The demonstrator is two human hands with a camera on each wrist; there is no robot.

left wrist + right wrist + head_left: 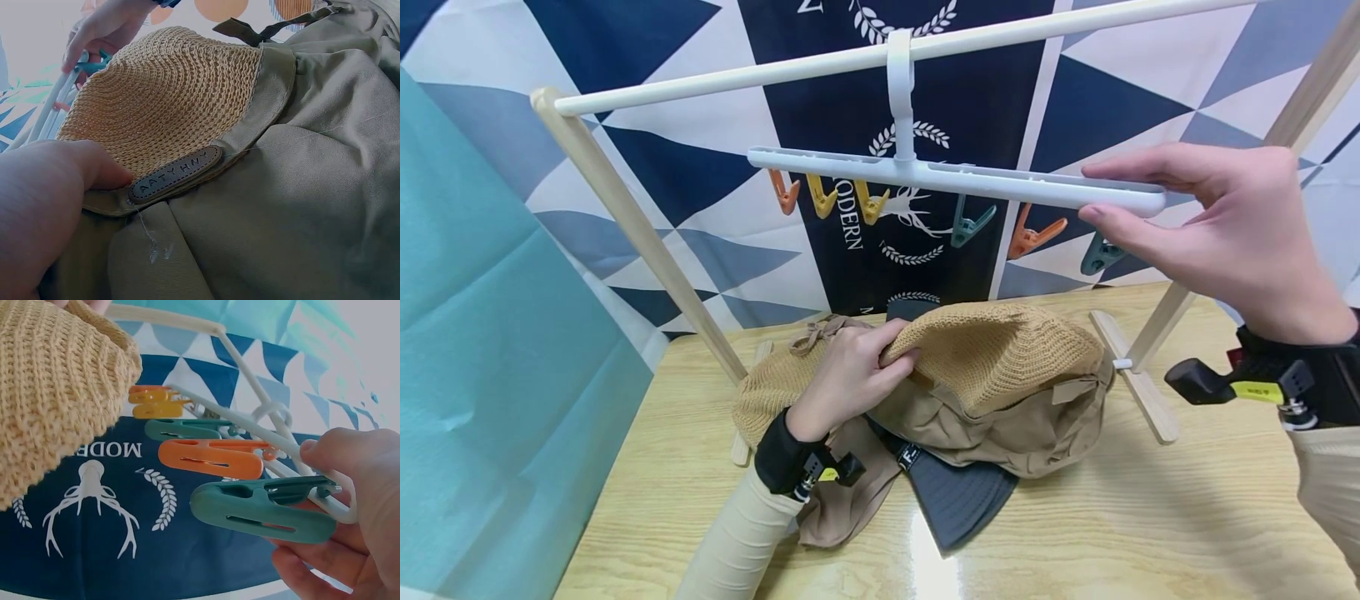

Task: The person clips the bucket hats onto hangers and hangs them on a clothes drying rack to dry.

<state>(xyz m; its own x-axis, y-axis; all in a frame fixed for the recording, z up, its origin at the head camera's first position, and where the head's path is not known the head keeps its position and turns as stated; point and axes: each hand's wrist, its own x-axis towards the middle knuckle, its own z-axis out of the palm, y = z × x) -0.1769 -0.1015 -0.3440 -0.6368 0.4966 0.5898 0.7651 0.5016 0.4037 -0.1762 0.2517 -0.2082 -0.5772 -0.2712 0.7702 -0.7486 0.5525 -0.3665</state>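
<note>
My left hand (850,371) pinches the edge of a tan knit sun hat (1022,346) with a khaki cloth brim, lifted just over the table. In the left wrist view, the thumb lies beside the hat's oval lettered patch (178,174). My right hand (1240,225) grips the right end of a pale blue clip hanger (1000,185), thumb below and fingers behind. The hanger hooks over a white rod. Orange, yellow and teal clips hang from it; the teal clip (262,509) is nearest the right hand. Part of the left fingers is hidden by the hat.
The rod (700,83) sits on a wooden rack with slanted legs (647,242). Under the held hat lie a dark bucket hat (958,496) and another tan hat (760,400) on the wooden table (625,500). A patterned cloth hangs behind, teal cloth at left.
</note>
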